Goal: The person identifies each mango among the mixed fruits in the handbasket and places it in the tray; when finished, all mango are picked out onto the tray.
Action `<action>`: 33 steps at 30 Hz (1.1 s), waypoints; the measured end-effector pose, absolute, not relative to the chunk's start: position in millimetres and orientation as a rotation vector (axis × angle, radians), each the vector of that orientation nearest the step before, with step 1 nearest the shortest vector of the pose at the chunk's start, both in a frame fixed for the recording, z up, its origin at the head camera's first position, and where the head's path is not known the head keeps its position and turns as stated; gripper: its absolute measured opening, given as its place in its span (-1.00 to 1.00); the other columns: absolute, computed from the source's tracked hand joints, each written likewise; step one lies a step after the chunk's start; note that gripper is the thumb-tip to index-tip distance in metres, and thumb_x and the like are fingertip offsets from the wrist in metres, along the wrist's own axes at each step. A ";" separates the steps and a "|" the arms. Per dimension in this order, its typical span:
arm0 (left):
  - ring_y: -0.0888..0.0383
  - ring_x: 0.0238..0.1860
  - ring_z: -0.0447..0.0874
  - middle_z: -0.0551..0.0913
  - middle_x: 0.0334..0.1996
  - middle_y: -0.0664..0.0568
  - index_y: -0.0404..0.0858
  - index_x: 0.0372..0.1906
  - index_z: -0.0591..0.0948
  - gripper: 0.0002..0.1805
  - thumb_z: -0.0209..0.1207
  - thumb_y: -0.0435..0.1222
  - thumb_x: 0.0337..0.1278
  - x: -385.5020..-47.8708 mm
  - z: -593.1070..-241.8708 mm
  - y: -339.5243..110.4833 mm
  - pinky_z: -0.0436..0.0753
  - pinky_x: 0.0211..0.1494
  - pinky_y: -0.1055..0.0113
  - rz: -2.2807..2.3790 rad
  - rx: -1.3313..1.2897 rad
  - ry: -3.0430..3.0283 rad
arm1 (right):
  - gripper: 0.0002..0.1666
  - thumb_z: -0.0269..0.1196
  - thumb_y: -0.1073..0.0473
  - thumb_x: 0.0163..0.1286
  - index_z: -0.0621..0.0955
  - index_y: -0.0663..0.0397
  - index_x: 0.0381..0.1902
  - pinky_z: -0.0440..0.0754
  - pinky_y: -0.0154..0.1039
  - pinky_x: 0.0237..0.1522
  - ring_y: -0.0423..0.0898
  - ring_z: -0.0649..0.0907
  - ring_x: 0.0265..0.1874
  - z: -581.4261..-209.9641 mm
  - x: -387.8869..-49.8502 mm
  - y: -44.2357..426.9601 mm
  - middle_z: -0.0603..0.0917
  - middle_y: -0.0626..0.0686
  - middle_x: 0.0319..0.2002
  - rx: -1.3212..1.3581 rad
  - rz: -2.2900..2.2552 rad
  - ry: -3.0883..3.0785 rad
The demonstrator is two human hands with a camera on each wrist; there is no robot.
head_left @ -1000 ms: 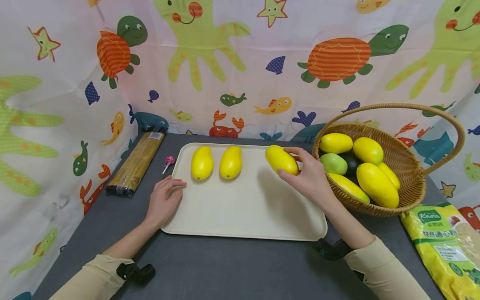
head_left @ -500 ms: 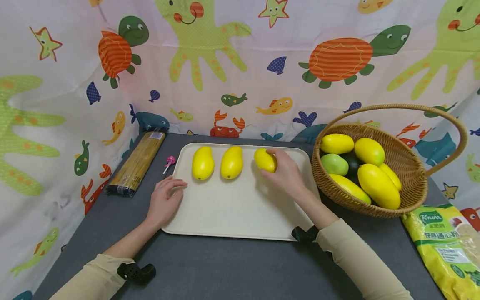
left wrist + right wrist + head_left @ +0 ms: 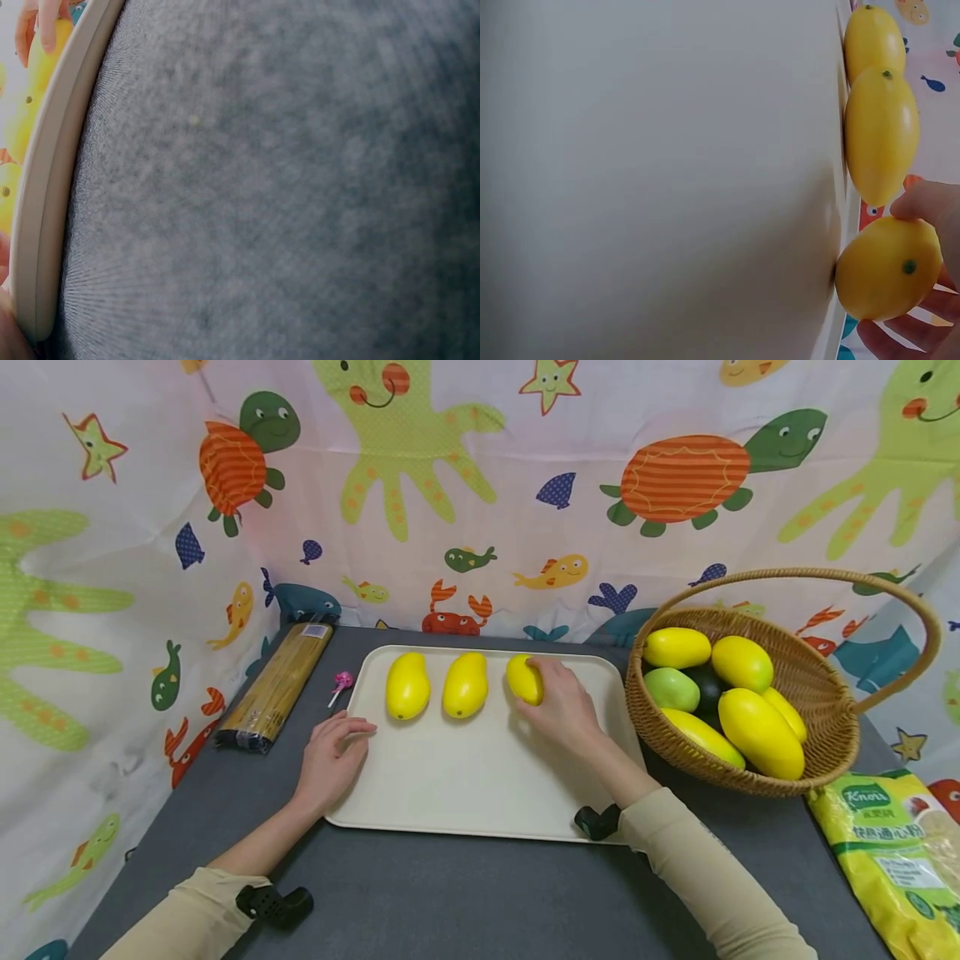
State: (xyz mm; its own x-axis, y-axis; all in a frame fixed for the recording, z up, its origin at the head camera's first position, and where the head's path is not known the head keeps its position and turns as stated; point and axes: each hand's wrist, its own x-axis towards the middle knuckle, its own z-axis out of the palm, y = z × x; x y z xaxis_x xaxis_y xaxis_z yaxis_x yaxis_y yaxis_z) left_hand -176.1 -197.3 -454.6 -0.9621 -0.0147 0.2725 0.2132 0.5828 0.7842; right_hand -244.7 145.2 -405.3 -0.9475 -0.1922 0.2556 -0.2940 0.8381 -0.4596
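Head view: the right hand (image 3: 558, 706) has shifted left, away from the brown woven wicker basket (image 3: 806, 672), bringing a glossy yellow oval fruit (image 3: 522, 679) to the far side of the cream rectangular tray (image 3: 480, 777), right of centre. Thumb and fingers pinch this fruit. It now lines up with two matching yellow pieces, the left fruit (image 3: 407, 687) and the middle fruit (image 3: 465, 685), apart from the latter. Placement of the third piece thus appears nearly complete; full tray contact is uncertain. The left hand (image 3: 335, 760) stays at the left rim, fingers relaxed.
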 end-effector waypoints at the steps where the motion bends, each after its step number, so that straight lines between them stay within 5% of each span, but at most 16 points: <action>1: -0.12 0.39 0.18 0.62 0.04 -0.17 -0.33 -0.09 0.70 -0.78 0.14 -0.45 0.21 -176.1 -454.7 -197.1 0.07 0.38 -0.17 -1.321 -0.162 -2.569 | -0.24 0.42 0.04 0.15 0.41 0.11 0.27 0.50 0.08 0.11 0.12 0.50 0.11 -406.0 -244.4 145.3 0.49 0.15 0.20 0.382 0.747 -2.816; 18: -0.10 0.40 0.17 0.62 0.06 -0.15 -0.31 -0.08 0.70 -0.78 0.15 -0.45 0.22 -177.1 -456.1 -197.7 0.05 0.39 -0.18 -1.319 -0.156 -2.583 | -0.18 0.35 0.00 0.12 0.39 0.16 0.32 0.32 0.06 0.31 0.14 0.38 0.29 -404.0 -236.3 148.5 0.36 0.16 0.36 0.450 0.791 -2.842; 33: -0.09 0.40 0.16 0.63 0.04 -0.13 -0.28 -0.10 0.70 -0.79 0.15 -0.44 0.23 -178.6 -458.8 -198.3 0.05 0.38 -0.20 -1.314 -0.141 -2.592 | -0.20 0.34 -0.03 0.12 0.41 0.11 0.30 0.34 0.07 0.29 0.12 0.37 0.29 -405.8 -236.9 149.1 0.37 0.14 0.35 0.435 0.793 -2.843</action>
